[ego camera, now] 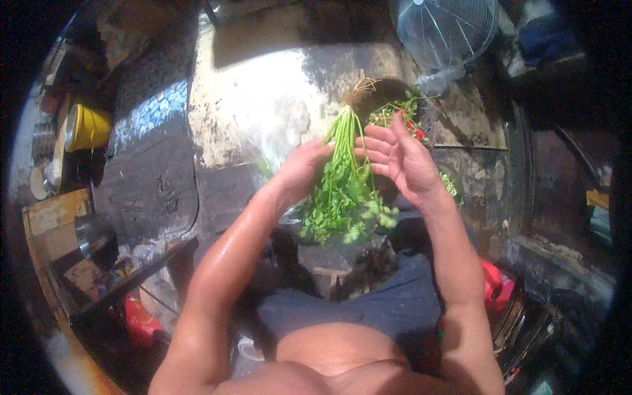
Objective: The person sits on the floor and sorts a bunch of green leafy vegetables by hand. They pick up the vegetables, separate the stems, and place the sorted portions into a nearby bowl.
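A leafy bunch of green herbs (335, 192), which looks like coriander, hangs over my lap with its pale stems up and its brown roots (356, 94) pointing away from me. My left hand (303, 168) grips the stems from the left, thumb in front and the other fingers hidden behind. On the other side my right hand (407, 160) is spread, palm turned inward. Its fingertips reach the outermost stem; whether they press on it I cannot tell. Just beyond lie red chillies (419, 134) and more greens (407, 106). Clear plastic (256, 148) lies left of the bunch.
A wire-caged fan (444, 34) stands at the far right. To the left are a yellow bucket (91, 127) and a wooden shelf (54, 212). Chopped pale green pieces (448, 183) sit partly behind my right wrist. Something red (496, 286) is beside my right elbow.
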The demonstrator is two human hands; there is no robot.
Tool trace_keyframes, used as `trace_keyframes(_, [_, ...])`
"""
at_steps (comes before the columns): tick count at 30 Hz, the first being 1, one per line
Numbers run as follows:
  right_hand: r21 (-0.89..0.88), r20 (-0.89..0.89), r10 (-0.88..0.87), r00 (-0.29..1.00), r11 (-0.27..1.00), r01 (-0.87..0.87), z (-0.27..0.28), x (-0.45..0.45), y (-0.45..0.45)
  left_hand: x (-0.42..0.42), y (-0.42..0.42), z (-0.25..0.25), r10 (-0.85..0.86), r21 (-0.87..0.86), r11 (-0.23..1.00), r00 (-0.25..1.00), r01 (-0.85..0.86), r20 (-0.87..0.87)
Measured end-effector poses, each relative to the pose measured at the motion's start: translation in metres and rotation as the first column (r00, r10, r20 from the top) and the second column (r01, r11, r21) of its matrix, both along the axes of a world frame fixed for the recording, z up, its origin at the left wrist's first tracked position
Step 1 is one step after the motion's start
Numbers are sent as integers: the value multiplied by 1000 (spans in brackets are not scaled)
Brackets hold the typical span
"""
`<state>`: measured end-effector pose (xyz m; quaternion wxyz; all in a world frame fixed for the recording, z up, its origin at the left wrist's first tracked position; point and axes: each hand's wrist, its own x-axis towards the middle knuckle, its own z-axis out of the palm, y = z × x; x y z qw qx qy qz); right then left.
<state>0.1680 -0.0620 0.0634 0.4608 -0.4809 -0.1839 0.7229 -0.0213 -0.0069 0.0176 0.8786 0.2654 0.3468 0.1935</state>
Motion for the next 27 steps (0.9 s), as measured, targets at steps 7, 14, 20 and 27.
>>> trace_keyframes(7, [142, 434, -28, 900, 989, -37, -19, -17, -1, -2, -4, -10, -40, 11, 999, 997, 41, -65])
trace_keyframes(14, [201, 482, -126, 867, 979, 31, -31, -14, 3, -9, 3, -1, -39, -207, 975, 984, 75, 173])
trace_keyframes(20, [43, -78, -172, 982, 983, 176, -33, -10, 9, -8, -1, 8, -39, 104, 994, 999, 39, -3])
trace_keyframes(27, [96, 211, -119, 970, 990, 100, -40, -22, 5, -11, -3, 10, -58, 380, 915, 976, 137, -212])
